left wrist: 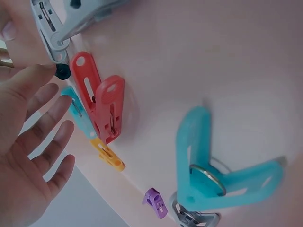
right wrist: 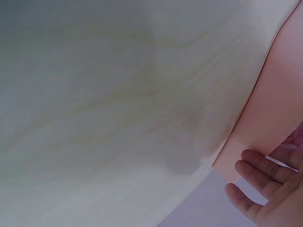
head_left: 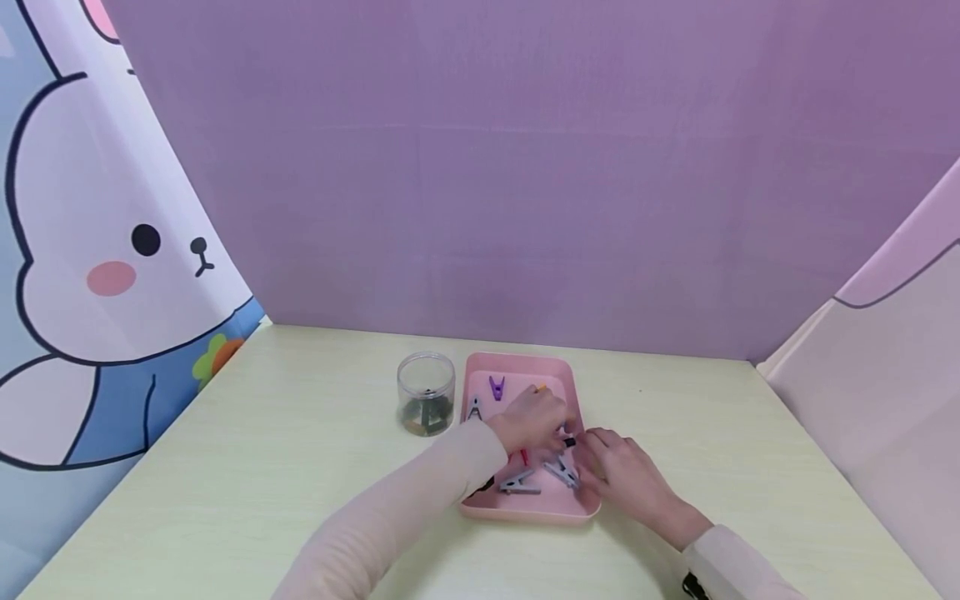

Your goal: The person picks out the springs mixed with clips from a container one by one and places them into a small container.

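Observation:
My left hand (head_left: 534, 417) reaches over the right half of a pink tray (head_left: 525, 517) holding several clothespins. In the left wrist view its fingers are extended and spread, one fingertip right at a small dark piece (left wrist: 62, 71) beside a grey clothespin (left wrist: 49, 33). Close by lie a red clothespin (left wrist: 111, 109), a teal clothespin (left wrist: 79, 116) and a yellow clothespin (left wrist: 108, 155). A larger-looking teal clothespin (left wrist: 191, 161) is nearer the camera. My right hand (head_left: 626, 475) rests at the tray's right wall, fingers loosely extended; the right wrist view shows fingertips against the pink side.
A clear round jar (head_left: 426, 379) with dark pieces in its bottom stands left of the tray. A purple clothespin (head_left: 497, 387) lies toward the tray's far end, grey clothespins (head_left: 519, 483) toward the near end. A purple backdrop (head_left: 480, 208) rises behind the pale table (head_left: 300, 417).

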Demonstrator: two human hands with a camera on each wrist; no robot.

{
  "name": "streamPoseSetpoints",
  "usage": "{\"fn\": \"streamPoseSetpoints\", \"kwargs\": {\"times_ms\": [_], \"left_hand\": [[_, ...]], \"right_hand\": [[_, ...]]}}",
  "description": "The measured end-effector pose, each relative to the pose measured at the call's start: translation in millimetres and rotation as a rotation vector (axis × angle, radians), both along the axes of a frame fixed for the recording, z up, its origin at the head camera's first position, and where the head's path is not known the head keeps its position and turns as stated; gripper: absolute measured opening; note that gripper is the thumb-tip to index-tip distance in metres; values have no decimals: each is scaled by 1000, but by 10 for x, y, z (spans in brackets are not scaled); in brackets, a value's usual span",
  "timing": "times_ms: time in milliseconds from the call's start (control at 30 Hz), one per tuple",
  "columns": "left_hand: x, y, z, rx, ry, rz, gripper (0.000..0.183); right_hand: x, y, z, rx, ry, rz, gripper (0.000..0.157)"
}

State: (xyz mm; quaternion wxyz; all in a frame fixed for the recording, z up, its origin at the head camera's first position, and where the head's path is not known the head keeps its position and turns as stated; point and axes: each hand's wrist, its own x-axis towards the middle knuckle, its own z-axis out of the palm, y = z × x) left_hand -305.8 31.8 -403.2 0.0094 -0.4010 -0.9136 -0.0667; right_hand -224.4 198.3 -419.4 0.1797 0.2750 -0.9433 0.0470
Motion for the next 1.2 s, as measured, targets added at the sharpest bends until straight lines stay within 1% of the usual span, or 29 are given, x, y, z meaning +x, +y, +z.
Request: {"fn": "streamPoseSetpoints", "kwargs": {"times_ms": [100,333,567,733,933,1100,1200], "left_hand": [[17,8,9,-21,9,9,21],[26,14,-4,-35,-8,30,21],[20,6,-21,-77,27,28,15],[21,6,-27,-78,13,38,15],[13,12,-38,-74,8,44,18],[-8,16,-45,-61,26,49,20],[-21,11,-25,-53,61,51,15]], "right_hand": [[0,3,1,-1,1,2,39],[0,4,6,-1,7,5,40],[1,0,8,16,-34,-33,43],[-1,3,0,16,-34,-33,44],[-5,4,-6,11,-12,-25,43],[0,2,-1,9,-9,-24,44],[5,-1,8,6,-10,-22,44]]}}
